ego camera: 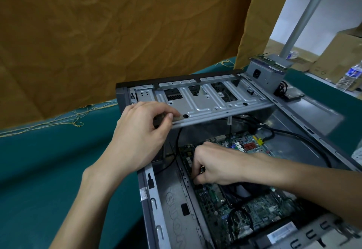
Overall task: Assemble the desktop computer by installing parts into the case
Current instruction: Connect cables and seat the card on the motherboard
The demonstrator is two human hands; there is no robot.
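The open case (168,199) is lying on the green table (49,160), its drive cage (205,101) swung up over the front. The left hand (141,135) is gripping the cage's near edge, fingers curled around it. Below, the right hand (213,164) is reaching in with curled fingers pinching a small dark connector (201,169) at the motherboard's (235,205) left edge, black cables (293,133) looping alongside.

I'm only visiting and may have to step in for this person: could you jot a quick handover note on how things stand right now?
Left hand: grips the edge of the raised drive cage.
Right hand: down inside the case, fingers curled at the motherboard; what they pinch is hidden.
Done: motherboard sits in the case, black cables lie over it.
Left: the power supply still stands outside, behind the case.
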